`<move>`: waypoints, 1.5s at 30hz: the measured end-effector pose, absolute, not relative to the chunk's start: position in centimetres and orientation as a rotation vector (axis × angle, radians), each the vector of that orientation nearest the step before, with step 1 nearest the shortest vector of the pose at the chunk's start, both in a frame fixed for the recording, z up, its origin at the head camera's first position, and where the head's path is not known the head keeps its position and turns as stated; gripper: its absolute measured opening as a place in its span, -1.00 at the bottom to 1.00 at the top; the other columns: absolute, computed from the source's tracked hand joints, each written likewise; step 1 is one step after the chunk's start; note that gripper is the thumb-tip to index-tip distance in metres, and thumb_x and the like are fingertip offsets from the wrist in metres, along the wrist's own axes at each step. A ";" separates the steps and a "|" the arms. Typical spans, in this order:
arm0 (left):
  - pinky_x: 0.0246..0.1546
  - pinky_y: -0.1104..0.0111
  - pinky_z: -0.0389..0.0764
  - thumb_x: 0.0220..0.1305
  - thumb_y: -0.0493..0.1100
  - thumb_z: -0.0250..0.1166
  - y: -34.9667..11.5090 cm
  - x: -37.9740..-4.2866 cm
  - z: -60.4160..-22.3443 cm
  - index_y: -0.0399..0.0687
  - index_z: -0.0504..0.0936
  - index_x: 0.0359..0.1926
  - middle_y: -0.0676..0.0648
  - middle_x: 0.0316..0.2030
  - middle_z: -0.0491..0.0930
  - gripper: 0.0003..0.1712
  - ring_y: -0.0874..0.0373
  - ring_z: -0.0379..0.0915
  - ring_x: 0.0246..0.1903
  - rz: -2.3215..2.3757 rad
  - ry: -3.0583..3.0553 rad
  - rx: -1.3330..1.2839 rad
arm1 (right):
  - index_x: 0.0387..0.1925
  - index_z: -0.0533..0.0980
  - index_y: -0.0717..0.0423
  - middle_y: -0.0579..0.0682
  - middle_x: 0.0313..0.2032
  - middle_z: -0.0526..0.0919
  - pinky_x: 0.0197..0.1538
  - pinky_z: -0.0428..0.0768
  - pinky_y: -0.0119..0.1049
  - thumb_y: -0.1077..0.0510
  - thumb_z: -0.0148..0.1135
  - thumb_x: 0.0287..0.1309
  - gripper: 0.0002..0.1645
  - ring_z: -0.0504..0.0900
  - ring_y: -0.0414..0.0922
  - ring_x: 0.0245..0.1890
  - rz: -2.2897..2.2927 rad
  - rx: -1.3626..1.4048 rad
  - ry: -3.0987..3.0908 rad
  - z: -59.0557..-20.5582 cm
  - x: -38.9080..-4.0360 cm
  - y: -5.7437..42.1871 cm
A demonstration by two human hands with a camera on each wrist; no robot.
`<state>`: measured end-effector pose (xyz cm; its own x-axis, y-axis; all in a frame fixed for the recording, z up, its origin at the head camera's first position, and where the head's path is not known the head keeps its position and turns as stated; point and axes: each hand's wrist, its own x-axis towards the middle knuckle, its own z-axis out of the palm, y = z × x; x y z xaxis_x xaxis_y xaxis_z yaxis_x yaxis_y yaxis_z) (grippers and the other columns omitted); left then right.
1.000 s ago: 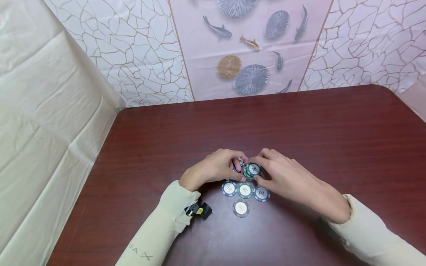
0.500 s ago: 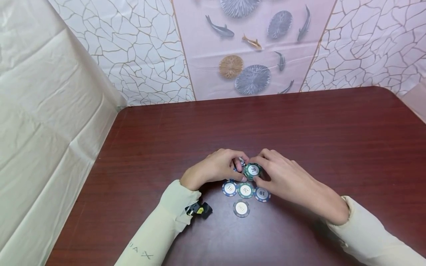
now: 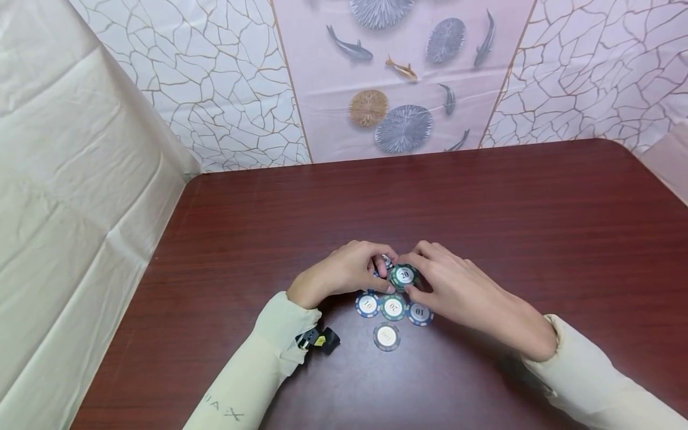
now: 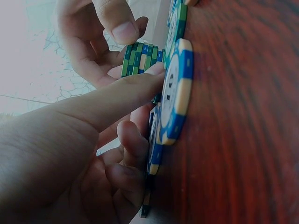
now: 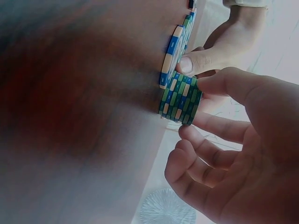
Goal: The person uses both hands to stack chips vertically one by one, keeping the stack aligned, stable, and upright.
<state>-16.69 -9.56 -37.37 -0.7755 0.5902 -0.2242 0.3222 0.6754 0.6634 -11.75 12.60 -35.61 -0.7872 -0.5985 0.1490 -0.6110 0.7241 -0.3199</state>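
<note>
Gently: your right hand and left hand pinch the round, green-topped, plastic-looking chip stack; best press evenly, edges flush.

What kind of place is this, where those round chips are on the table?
It looks like an indoor spot, though I can't tell which room. There's a dark red tabletop, a wrinkly backdrop with fish pictures behind it, and a plain pale sheet on the picture's left.
</note>
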 end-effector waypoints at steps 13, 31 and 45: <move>-0.32 0.42 0.49 0.19 -0.10 0.62 -9.8 -17.0 -37.2 0.11 0.69 0.13 0.13 -0.34 0.65 -0.51 0.22 0.52 -0.41 0.878 2.456 0.716 | 0.20 0.64 0.09 -0.07 -0.15 0.55 -0.35 0.48 -0.32 0.15 0.54 0.21 -0.48 0.45 -0.18 -0.30 0.685 1.002 -2.945 -35.5 -12.1 12.6; -0.34 0.42 0.51 0.21 -0.09 0.62 -9.5 -16.6 -37.7 0.09 0.70 0.13 0.10 -0.31 0.65 -0.52 0.19 0.52 -0.42 0.922 2.433 0.711 | 0.11 0.58 0.10 -0.08 -0.11 0.64 -0.18 0.60 -0.26 0.06 0.57 0.21 -0.50 0.59 -0.17 -0.23 1.102 0.874 -3.016 -34.7 -12.4 14.9; -0.34 0.42 0.49 0.19 -0.09 0.63 -9.6 -16.6 -37.4 0.12 0.70 0.13 0.12 -0.31 0.65 -0.51 0.21 0.51 -0.44 0.905 2.440 0.710 | -0.01 0.55 0.12 -0.13 -0.22 0.58 -0.19 0.50 -0.30 0.01 0.70 0.00 -0.39 0.48 -0.19 -0.27 1.096 0.861 -3.158 -36.0 -10.7 15.3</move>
